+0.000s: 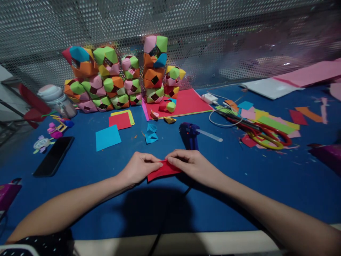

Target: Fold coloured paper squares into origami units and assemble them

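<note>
A folded red paper [163, 171] is held level between both hands, above the blue table near its front. My left hand [140, 166] pinches its upper left part between thumb and fingers. At its upper right edge, my right hand [190, 164] pinches the same paper. The fingertips of the two hands are close together. Just beyond my right hand stands a blue glue gun [189, 133] with a clear glue stick. A folded blue paper piece [151, 134] lies past the hands, with flat blue paper [108, 138] and red paper [120, 121] to its left.
Stacked paper modules [113, 86] line the back by a metal mesh [213, 42]. Large red sheets [183, 102] lie beside them. At right are scissors [266, 137], paper scraps [275, 124] and a white charger [209, 98]; at left, a phone [54, 156] and a bottle [60, 103].
</note>
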### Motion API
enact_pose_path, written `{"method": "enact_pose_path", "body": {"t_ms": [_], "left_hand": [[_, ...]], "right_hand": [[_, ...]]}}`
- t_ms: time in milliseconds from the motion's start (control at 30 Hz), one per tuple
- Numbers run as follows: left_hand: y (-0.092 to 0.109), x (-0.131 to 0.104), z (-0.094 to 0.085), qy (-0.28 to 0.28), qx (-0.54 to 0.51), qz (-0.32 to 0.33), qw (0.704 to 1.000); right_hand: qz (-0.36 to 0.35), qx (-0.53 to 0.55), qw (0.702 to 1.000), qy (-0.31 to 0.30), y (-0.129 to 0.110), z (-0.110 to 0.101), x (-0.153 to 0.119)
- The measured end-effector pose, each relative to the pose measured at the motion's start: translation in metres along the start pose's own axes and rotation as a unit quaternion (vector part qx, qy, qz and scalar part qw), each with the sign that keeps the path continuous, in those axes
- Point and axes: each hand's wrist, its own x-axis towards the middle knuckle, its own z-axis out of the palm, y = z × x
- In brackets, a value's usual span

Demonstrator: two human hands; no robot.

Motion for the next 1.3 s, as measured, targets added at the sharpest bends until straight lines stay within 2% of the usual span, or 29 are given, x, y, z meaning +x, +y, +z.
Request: {"method": "enact_pose_path", "body": {"t_ms": [133, 233, 367, 533, 733, 867, 1100, 1200, 1300], "left_hand": [[0.000, -0.002, 0.002, -0.015, 0.027, 0.034, 0.999], [0.002, -0.002, 0.001, -0.025, 0.018, 0.018, 0.999], [0.008, -0.001, -0.004, -0.073, -0.014, 0.002, 0.997], [0.013, 0.000, -0.011, -0.127, 0.090, 0.054, 0.986], [0.012, -0.002, -0.011, -0.094, 0.166, 0.134, 0.973], [0.011, -0.003, -0.012, -0.095, 0.205, 0.190, 0.955], [0.002, -0.001, -0.008, -0.014, 0.181, 0.170, 0.969], [-0.001, 0.000, -0.004, -0.009, 0.182, 0.182, 0.966], [-0.001, 0.000, -0.001, -0.036, 0.195, 0.172, 0.965]], "right_hand": [[-0.018, -0.037, 0.999, 0.015, -0.001, 0.002, -0.001], [-0.065, -0.051, 0.997, 0.014, 0.000, 0.000, -0.001], [-0.095, -0.065, 0.993, 0.004, 0.003, -0.004, -0.002], [-0.120, -0.070, 0.990, -0.018, 0.006, -0.004, -0.003], [-0.133, -0.066, 0.989, -0.027, 0.009, -0.002, -0.001], [-0.128, -0.060, 0.990, -0.028, 0.008, -0.001, -0.001], [0.001, 0.011, 1.000, -0.019, 0.003, -0.005, 0.001], [0.002, -0.009, 1.000, -0.019, 0.004, -0.002, 0.002], [-0.031, -0.017, 0.999, -0.019, 0.006, 0.000, 0.001]]}}
